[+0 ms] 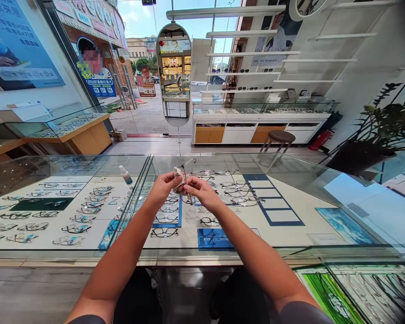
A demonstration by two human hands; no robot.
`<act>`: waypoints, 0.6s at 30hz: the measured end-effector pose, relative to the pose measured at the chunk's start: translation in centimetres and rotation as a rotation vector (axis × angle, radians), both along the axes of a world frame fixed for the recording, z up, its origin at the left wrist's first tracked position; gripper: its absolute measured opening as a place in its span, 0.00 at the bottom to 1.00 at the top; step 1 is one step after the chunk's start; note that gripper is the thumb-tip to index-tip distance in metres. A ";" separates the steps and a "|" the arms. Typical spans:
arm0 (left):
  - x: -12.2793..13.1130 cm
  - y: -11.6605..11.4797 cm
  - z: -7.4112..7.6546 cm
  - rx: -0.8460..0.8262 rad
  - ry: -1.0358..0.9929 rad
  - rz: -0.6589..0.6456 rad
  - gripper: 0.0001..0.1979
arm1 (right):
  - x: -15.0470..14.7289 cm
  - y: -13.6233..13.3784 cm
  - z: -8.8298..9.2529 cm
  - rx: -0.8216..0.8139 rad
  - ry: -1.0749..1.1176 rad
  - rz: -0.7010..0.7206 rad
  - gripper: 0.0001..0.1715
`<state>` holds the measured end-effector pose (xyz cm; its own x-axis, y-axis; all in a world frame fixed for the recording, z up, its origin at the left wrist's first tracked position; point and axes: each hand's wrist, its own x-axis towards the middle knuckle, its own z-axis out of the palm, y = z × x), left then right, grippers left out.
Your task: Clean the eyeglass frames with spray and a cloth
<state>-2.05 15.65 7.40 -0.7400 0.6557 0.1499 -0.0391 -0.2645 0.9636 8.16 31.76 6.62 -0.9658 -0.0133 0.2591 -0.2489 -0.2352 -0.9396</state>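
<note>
Two bare forearms reach forward from the bottom edge and meet above the middle of a glass tabletop (290, 180). The left hand (164, 185) has its fingers pressed together on a small white cloth (178, 174), pinching it against one lens of a pair of glasses (189, 163). The right hand (202, 191), just beside it and nearly touching, has its fingers closed on the frame from the other side. The glasses are held in the air between both hands, a little above the glass, with one thin arm sticking up and away from the person.

Under the glass, rows of display frames (164, 232) lie on a pale lining marked with blue outlines, and a blue card (214, 238) sits below the right wrist. A small spray bottle (125, 174) with a blue label stands upright on the tabletop, left of the hands and apart from them.

Beyond the counter a round brown stool (281, 136) stands on the floor before a low cabinet. A tall oval mirror (174, 74) stands near the shop entrance, and white wall shelves (253, 54) carry more eyewear. A dark potted plant (384, 121) fills the right edge
</note>
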 end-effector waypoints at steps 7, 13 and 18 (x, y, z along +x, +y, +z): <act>0.8 0.1 1.0 0.132 -0.176 -0.099 0.29 | 0.0 0.0 0.3 0.053 0.066 -0.023 0.26; 1.6 1.0 2.6 0.136 -0.144 -0.082 0.29 | 0.0 0.0 2.5 0.010 0.118 -0.033 0.24; 1.1 0.9 7.7 0.186 -0.009 -0.102 0.25 | -0.6 0.5 7.1 0.059 0.136 -0.033 0.23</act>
